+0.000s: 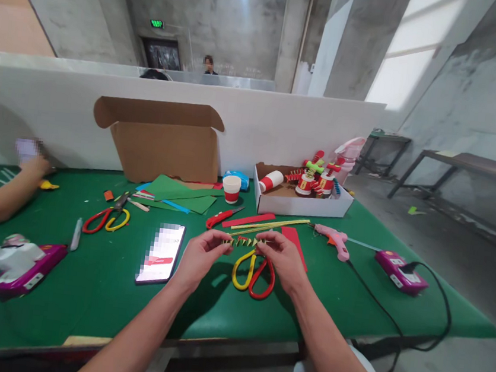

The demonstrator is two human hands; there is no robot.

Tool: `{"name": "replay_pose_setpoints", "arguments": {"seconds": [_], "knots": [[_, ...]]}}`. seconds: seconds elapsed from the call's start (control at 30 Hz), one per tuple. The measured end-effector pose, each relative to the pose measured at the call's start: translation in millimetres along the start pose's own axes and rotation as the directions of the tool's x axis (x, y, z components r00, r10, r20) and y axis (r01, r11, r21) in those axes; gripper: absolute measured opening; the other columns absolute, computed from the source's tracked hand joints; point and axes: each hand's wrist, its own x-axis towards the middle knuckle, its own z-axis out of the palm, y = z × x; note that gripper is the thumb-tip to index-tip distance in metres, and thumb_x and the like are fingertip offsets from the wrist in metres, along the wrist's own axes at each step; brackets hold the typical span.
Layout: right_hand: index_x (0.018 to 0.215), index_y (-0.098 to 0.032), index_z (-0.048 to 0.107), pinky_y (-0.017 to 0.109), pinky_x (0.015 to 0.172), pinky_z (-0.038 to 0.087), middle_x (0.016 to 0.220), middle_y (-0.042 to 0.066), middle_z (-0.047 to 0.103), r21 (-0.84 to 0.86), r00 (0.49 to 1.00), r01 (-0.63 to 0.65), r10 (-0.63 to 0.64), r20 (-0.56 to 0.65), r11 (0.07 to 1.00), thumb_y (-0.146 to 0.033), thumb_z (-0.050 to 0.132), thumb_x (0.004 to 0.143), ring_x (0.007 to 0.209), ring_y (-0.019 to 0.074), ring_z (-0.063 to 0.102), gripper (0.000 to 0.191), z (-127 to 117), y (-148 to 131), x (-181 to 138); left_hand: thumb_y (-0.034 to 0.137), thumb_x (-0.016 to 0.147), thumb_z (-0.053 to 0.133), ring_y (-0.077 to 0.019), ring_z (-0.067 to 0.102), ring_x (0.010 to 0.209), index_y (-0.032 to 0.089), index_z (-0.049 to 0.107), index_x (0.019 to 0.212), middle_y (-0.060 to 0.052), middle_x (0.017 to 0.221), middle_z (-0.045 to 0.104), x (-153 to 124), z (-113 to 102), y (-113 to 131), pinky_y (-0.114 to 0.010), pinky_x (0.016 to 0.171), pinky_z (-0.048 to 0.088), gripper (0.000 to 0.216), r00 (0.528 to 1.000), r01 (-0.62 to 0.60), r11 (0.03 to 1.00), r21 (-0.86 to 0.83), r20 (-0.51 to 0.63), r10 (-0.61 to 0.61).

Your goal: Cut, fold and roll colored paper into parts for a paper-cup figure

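Scissors [250, 283] obstruct the near side of a folded strip [244, 242]; a phone [162, 254] lies left. Bare worktop [344, 301] separates right forearm [328, 338] and black cord [373, 295].

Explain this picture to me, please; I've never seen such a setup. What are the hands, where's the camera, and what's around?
No machine here: a person's bare left hand and right hand pinch opposite ends of a small spiky strip. The camera sits on that person's head, looking forward and down. On the green table lie scissors, a phone and a pink glue gun; farther back stand a paper cup and a white box holding crafted pieces. At the picture's left is another person's arm.
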Motion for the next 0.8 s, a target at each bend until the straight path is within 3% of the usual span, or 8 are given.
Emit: {"name": "replay_pose_setpoints", "arguments": {"seconds": [0.13, 0.3, 0.43, 0.53, 0.67, 0.8], "knots": [[0.091, -0.022, 0.065, 0.026, 0.071, 0.052, 0.092, 0.000, 0.066, 0.141, 0.998, -0.029, 0.037, -0.056, 0.990, -0.034, 0.082, 0.057, 0.076, 0.0117, 0.063, 0.040, 6, 1, -2, 0.040, 0.058, 0.077, -0.0152, 0.066, 0.068, 0.018, 0.059, 0.080, 0.002, 0.071, 0.065, -4, 10, -1, -0.033, 0.075, 0.053, 0.037, 0.998, 0.062, 0.978, -0.198, -0.009, -0.065], [0.089, -0.021, 0.064, 0.027, 0.073, 0.052, 0.090, 0.002, 0.067, 0.138, 0.983, -0.112, 0.090, 0.161, 0.984, -0.044, 0.077, 0.065, 0.079, 0.0134, 0.063, 0.036, 22, 6, -11, 0.038, 0.055, 0.081, -0.0117, 0.064, 0.062, 0.018, 0.052, 0.077, 0.004, 0.071, 0.063, -14, 31, -6, -0.029, 0.069, 0.053, 0.042, 0.993, 0.117, 0.929, -0.350, 0.022, -0.116], [0.094, -0.021, 0.067, 0.026, 0.075, 0.052, 0.092, 0.002, 0.068, 0.136, 0.980, -0.076, 0.048, 0.195, 0.988, -0.050, 0.071, 0.072, 0.075, 0.0118, 0.062, 0.037, 29, 10, -15, 0.042, 0.057, 0.081, -0.0117, 0.063, 0.059, 0.019, 0.048, 0.075, 0.004, 0.066, 0.063, -19, 39, -8, -0.027, 0.064, 0.052, 0.044, 0.985, 0.158, 0.889, -0.429, 0.003, -0.173], [0.095, -0.019, 0.067, 0.025, 0.071, 0.052, 0.095, 0.003, 0.069, 0.104, 0.982, -0.062, 0.042, 0.184, 0.993, -0.051, 0.070, 0.072, 0.077, 0.0135, 0.062, 0.039, 29, 12, -13, 0.043, 0.059, 0.080, -0.0121, 0.063, 0.061, 0.018, 0.049, 0.073, 0.004, 0.066, 0.062, -19, 38, -10, -0.027, 0.065, 0.052, 0.043, 0.988, 0.155, 0.907, -0.391, 0.036, -0.153], [0.092, -0.020, 0.065, 0.029, 0.078, 0.052, 0.095, 0.004, 0.068, 0.067, 0.995, 0.007, -0.013, 0.094, 0.998, -0.052, 0.066, 0.075, 0.087, 0.0171, 0.063, 0.037, 20, 12, -6, 0.044, 0.067, 0.075, -0.0138, 0.063, 0.074, 0.016, 0.058, 0.076, 0.000, 0.077, 0.064, -15, 31, -9, -0.025, 0.067, 0.052, 0.034, 0.997, 0.072, 0.977, -0.200, 0.055, -0.062], [0.092, -0.021, 0.064, 0.030, 0.074, 0.052, 0.084, 0.001, 0.066, -0.195, 0.985, 0.067, -0.034, 0.169, 0.979, -0.046, 0.063, 0.077, 0.074, 0.0154, 0.063, 0.029, 7, 11, -4, 0.039, 0.066, 0.076, -0.0098, 0.061, 0.070, 0.021, 0.057, 0.108, -0.005, 0.108, 0.061, -12, 23, -3, -0.023, 0.062, 0.052, 0.050, 0.998, 0.031, 0.990, -0.135, 0.056, -0.023]]}}
